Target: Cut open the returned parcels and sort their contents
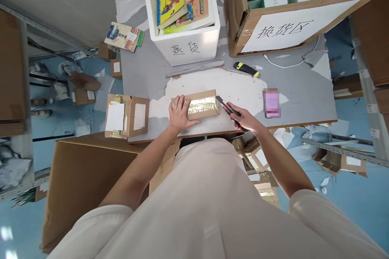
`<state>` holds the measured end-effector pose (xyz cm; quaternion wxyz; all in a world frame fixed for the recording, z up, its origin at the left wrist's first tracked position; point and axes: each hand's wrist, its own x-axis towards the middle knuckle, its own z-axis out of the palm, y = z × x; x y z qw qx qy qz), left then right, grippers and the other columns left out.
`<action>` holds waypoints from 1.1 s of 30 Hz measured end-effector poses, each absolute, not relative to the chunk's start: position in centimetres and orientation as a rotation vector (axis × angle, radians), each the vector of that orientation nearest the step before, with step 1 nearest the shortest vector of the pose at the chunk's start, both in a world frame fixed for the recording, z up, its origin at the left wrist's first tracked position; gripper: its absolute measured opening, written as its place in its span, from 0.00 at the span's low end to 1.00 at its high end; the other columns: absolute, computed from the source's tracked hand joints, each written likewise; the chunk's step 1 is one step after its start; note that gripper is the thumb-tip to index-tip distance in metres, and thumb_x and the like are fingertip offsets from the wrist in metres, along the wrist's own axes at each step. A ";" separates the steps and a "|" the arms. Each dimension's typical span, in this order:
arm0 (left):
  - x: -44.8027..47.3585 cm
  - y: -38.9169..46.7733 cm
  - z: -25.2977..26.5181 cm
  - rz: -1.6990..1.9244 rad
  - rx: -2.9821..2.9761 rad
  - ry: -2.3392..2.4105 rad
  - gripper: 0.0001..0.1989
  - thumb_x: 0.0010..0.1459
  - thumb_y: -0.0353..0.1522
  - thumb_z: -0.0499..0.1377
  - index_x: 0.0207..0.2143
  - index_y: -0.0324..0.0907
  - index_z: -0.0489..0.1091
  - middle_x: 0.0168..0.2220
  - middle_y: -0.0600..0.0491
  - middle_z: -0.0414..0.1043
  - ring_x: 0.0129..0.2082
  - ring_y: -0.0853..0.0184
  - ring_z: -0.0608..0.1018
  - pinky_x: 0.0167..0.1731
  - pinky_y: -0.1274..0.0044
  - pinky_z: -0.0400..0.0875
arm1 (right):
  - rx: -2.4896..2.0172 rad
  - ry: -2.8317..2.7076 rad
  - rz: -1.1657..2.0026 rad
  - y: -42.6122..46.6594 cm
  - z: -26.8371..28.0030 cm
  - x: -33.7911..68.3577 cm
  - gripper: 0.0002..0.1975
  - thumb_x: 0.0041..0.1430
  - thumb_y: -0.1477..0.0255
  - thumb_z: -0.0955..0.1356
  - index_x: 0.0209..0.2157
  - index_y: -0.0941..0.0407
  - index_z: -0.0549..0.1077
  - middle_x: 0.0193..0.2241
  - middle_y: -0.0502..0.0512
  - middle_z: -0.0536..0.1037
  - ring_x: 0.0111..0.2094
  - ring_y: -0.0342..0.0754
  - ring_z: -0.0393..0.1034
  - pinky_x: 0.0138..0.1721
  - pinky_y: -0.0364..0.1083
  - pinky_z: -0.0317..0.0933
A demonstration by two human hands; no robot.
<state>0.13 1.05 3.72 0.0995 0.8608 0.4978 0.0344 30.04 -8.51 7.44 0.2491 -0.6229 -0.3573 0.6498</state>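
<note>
A small cardboard box (202, 104) with shiny clear tape along its top lies on the worn table near its front edge. My left hand (180, 114) rests flat over the box's left end, fingers spread and thumb along the near side. In my right hand (244, 119) is a black and red utility knife (228, 108), the fingers wrapped round its handle. The knife's tip points at the right end of the box, close to the taped edge; whether it touches I cannot tell.
Behind stand a white foam bin (185, 46) holding books and a large carton (291, 28) of white boxes. A second cutter (246, 69), a phone (272, 103), a taped carton (127, 116) and books (123, 37) lie around. A big open carton (91, 186) stands below left.
</note>
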 end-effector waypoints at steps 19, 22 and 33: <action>1.0 1.3 4.5 -0.028 2.455 1.529 0.42 0.52 0.58 0.53 0.63 0.44 0.58 0.69 0.40 0.47 0.68 0.47 0.49 0.57 0.56 0.55 | -1.853 -1.398 1.883 -6.8 11.0 31.9 0.31 0.65 0.73 0.62 0.67 0.44 0.52 0.24 0.45 0.67 0.16 0.37 0.64 0.16 0.37 0.59; 1.0 1.3 4.6 -0.041 2.442 1.553 0.43 0.52 0.58 0.54 0.63 0.43 0.58 0.69 0.41 0.46 0.69 0.46 0.48 0.56 0.57 0.56 | -1.821 -1.299 1.898 -8.0 10.8 31.2 0.31 0.66 0.73 0.61 0.68 0.45 0.50 0.24 0.45 0.67 0.16 0.37 0.63 0.17 0.37 0.60; 0.9 1.4 4.3 0.005 2.425 1.525 0.45 0.51 0.60 0.52 0.64 0.44 0.57 0.69 0.40 0.46 0.69 0.46 0.48 0.60 0.54 0.49 | -1.899 -1.272 1.783 -12.6 9.1 32.4 0.31 0.65 0.66 0.62 0.67 0.43 0.51 0.28 0.48 0.72 0.17 0.39 0.64 0.17 0.40 0.61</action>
